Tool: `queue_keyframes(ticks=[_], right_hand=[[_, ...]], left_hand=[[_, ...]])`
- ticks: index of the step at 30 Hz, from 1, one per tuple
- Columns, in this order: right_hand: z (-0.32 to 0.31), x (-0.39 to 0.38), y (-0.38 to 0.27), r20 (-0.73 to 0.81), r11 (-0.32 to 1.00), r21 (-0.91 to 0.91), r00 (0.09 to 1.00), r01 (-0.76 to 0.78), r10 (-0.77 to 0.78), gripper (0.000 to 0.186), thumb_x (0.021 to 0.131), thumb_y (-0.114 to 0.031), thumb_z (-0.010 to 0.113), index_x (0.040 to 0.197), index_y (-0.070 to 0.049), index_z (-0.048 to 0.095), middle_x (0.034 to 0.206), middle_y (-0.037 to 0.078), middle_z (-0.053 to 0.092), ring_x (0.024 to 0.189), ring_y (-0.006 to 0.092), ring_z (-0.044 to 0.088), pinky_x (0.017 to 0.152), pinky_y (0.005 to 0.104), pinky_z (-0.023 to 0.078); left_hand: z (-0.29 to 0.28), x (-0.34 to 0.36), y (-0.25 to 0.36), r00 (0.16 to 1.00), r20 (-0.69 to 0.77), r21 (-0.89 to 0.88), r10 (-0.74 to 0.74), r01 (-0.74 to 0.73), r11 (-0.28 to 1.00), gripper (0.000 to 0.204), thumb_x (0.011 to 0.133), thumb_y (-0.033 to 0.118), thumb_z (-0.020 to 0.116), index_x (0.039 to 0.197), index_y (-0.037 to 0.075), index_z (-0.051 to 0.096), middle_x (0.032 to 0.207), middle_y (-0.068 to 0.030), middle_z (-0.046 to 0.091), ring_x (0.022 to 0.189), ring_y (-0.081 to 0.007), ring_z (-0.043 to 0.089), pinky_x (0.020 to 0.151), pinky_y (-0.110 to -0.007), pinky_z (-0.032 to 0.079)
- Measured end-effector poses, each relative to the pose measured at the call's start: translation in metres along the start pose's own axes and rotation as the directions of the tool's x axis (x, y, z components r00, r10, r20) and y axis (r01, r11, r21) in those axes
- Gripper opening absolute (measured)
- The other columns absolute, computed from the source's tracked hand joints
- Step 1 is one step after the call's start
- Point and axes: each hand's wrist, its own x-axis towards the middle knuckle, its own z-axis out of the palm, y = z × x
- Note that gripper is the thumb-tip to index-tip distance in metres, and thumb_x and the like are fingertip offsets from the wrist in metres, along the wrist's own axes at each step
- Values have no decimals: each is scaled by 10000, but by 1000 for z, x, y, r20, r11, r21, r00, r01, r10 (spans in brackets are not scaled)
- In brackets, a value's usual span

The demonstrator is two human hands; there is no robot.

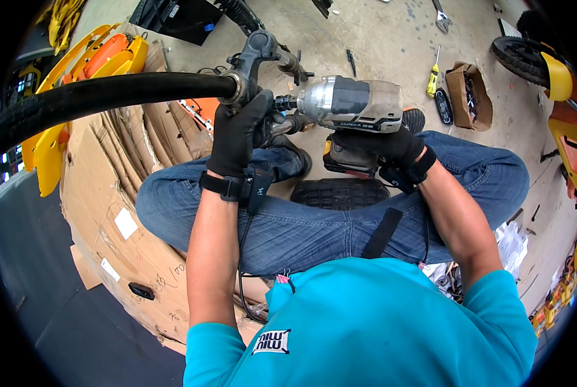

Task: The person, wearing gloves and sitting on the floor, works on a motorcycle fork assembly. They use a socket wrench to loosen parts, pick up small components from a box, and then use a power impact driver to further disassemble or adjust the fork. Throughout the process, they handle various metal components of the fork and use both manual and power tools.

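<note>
My right hand [391, 147], in a black glove, is closed round the grip of a cordless impact wrench [359, 104]. The tool lies level, its silver nose and dark socket [284, 103] pointing left against a grey metal clamp bracket [250, 59]. Around the lower part of that bracket, beside the socket, my gloved left hand [238, 132] is closed. Its fingertips are partly hidden. A thick black tube [127, 92] runs from the bracket's metal collar out to the left. The wrench's battery [350, 158] hangs below, next to my right wrist.
Flattened cardboard [101, 193] lies at my left, with yellow and orange panels [47, 155] behind it. A yellow screwdriver [433, 79], a small open carton [469, 97] and an adjustable wrench [441, 19] are on the floor. A wheel [524, 59] stands at far right.
</note>
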Motion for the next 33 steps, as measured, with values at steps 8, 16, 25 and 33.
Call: queue_keyframes(ticks=[8,16,25,33], right_hand=[[1,-1,3,31,997,44,998,58,-59,348,827,-70,752,1156,-76,639,1040,39,686,903,110,639,756,273,552],[11,2,-2,-12,992,-118,999,48,-50,337,840,-161,745,1145,-44,662,942,29,684,800,85,609,693,254,515],[15,5,-8,61,996,81,998,-34,29,326,858,-163,712,1138,-6,654,850,48,662,636,103,593,552,245,485],[12,5,0,77,912,-315,965,264,-252,328,849,-202,733,1125,-38,666,867,27,670,707,80,609,588,238,490]], left_hand=[[3,-2,3,1000,4,-59,-5,5,998,143,881,84,676,992,5,631,833,-75,650,712,-159,667,646,-306,606],[-6,-3,1,998,21,-38,-59,60,997,164,885,47,658,1039,1,627,895,-101,665,788,-183,682,684,-334,616],[-4,-3,3,995,97,75,-30,22,997,244,893,73,645,1122,-6,623,985,-97,674,887,-167,666,750,-257,549],[-13,0,4,986,142,59,-92,84,995,258,922,49,603,1176,1,604,1084,-86,655,1008,-188,645,878,-285,524]])
